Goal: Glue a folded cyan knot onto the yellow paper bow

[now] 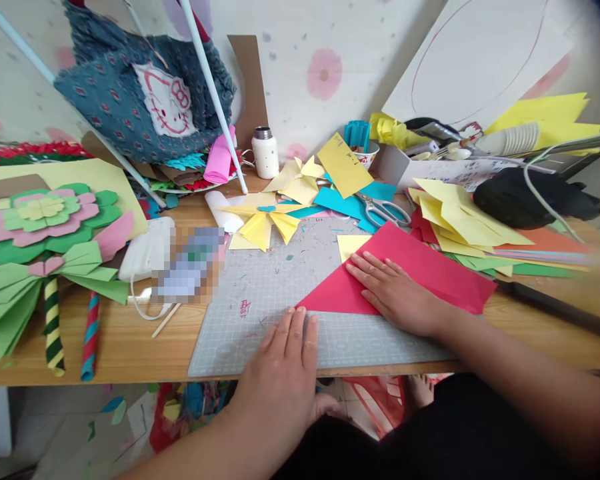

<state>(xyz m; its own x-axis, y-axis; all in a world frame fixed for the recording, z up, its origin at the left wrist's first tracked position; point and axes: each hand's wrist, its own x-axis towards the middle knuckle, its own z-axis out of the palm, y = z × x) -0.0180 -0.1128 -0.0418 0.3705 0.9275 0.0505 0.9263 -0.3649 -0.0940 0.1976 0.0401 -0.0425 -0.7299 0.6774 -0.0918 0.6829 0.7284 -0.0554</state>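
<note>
A red sheet of paper, folded along a slanted edge, lies on the grey cutting mat. My right hand rests flat on the paper with its fingers stretched out. At the sheet's left corner, the fingertips of my left hand touch the mat; its fingers are extended and hold nothing. Behind the red paper lie a small yellow paper piece and a pair of scissors. A yellow paper bow sits at the mat's far edge.
Paper flowers with striped stems lie at the left, near a white corded device. A white bottle stands at the back. Yellow sheets and a black object are at the right, near a long dark bar.
</note>
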